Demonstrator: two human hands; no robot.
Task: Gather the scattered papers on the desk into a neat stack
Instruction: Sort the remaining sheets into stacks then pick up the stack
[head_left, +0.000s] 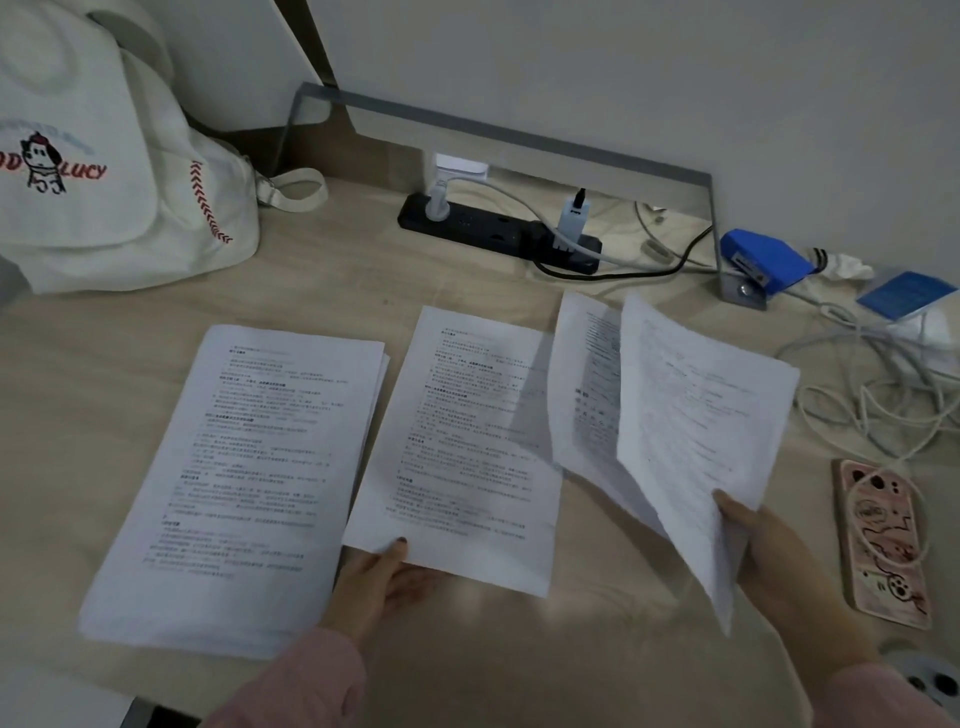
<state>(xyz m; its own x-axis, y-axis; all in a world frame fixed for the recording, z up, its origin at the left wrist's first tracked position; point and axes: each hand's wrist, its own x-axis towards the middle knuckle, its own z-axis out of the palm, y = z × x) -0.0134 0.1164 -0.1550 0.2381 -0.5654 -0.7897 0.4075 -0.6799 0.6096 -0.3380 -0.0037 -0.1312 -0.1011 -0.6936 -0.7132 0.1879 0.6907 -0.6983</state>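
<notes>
The papers lie in three groups on the counter (597, 649). The main stack (234, 483) lies flat at the left, its edges slightly fanned. Just beside it, to the right, is the middle sheet (457, 447); my left grip (379, 577) pinches its near left corner, thumb on top. My right grip (769, 551) is curled round the near edge of the lifted sheets (696, 426) (at least two, splayed apart and tilted up off the counter). Outward from there: a phone (880, 540) lies near the right grip, loose cables (872, 395) lie beyond it, a power strip (498, 228) runs along the wall, and a white bag (104, 171) sits at the far left.

Hazards, as I judge them:
- The lifted sheets are held at one edge only; a quick swing could let the rear sheet slide out.
- Dragging the middle sheet by its corner could crease it, or push the main stack further askew.
- A wide sweep on the right could catch the cables or the phone
</notes>
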